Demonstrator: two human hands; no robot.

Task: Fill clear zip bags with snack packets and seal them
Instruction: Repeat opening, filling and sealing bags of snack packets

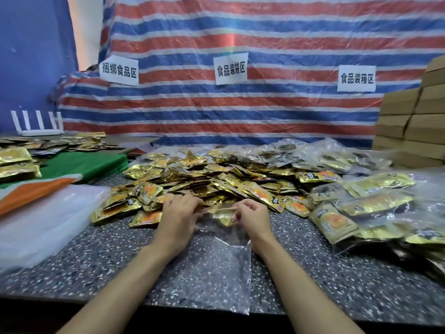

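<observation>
A clear zip bag (216, 266) lies flat on the speckled counter (96, 256) between my forearms, its bottom end reaching the near edge. My left hand (177, 215) and my right hand (252, 216) each pinch a corner of the bag's top strip. The bag looks empty; a gold packet shows through near its mouth. Just beyond my hands spreads a big heap of gold snack packets (204, 179) with orange prints.
Filled clear bags of packets (370, 208) pile up on the right. A stack of empty clear bags (43, 220) lies at left, over green and orange cloth (79, 165). More gold packets (16, 162) sit far left. Cardboard boxes (414, 121) are stacked at back right. A striped tarp with paper signs hangs behind.
</observation>
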